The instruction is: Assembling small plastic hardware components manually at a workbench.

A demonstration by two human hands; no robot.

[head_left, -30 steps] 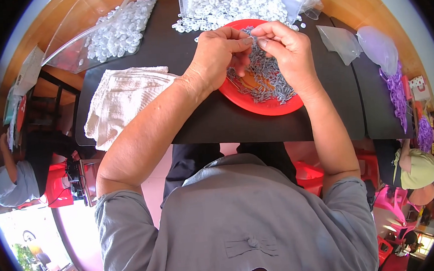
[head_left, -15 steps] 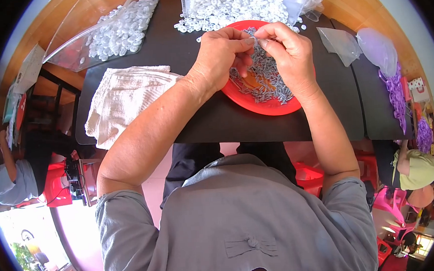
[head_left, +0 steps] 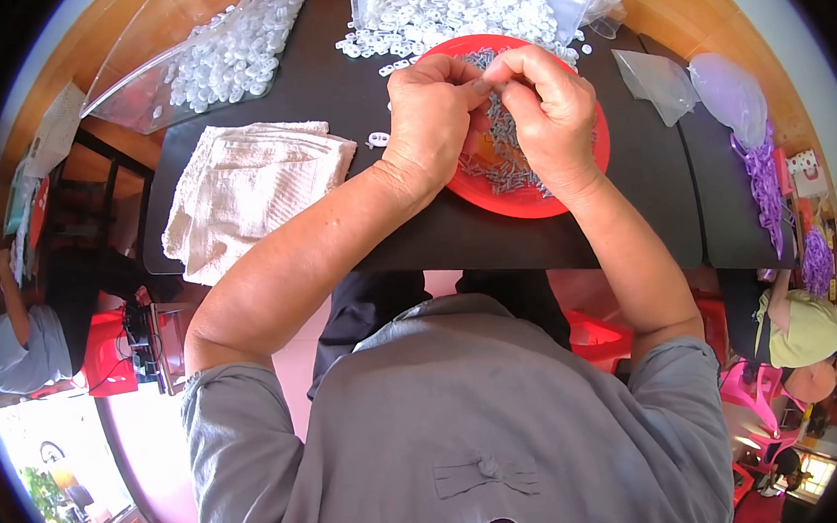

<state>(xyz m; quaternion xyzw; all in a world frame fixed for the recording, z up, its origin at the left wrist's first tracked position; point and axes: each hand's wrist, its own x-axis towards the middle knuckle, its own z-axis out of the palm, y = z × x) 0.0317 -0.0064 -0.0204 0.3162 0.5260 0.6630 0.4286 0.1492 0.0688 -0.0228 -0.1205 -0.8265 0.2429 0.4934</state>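
Observation:
Above a round red tray point(head_left: 532, 204), the fingertips of both hands meet in a pinch. My left hand point(head_left: 432, 117) is closed, thumb against fingers. Curled in the same way, my right hand point(head_left: 553, 114) presses its thumb and forefinger close to the left thumb. Whatever lies between the fingertips is too small and covered to make out. Many small grey screw-like pins point(head_left: 509, 174) fill the tray under the hands. Beyond it spreads a heap of small white oval plastic pieces point(head_left: 461, 10) with holes. One white piece point(head_left: 379, 140) lies by my left wrist.
A folded cream cloth point(head_left: 256, 190) lies left on the dark table point(head_left: 645, 200). Behind it, a clear bag point(head_left: 135, 87) holds more white plastic pieces point(head_left: 234, 67). Clear plastic bags point(head_left: 652, 84) and purple strands point(head_left: 764, 183) are at the right. Other people sit on both sides.
Both hands have shifted slightly, fingertips drawn closer together. My left forearm has moved a little to the right, uncovering a white piece beside the cloth.

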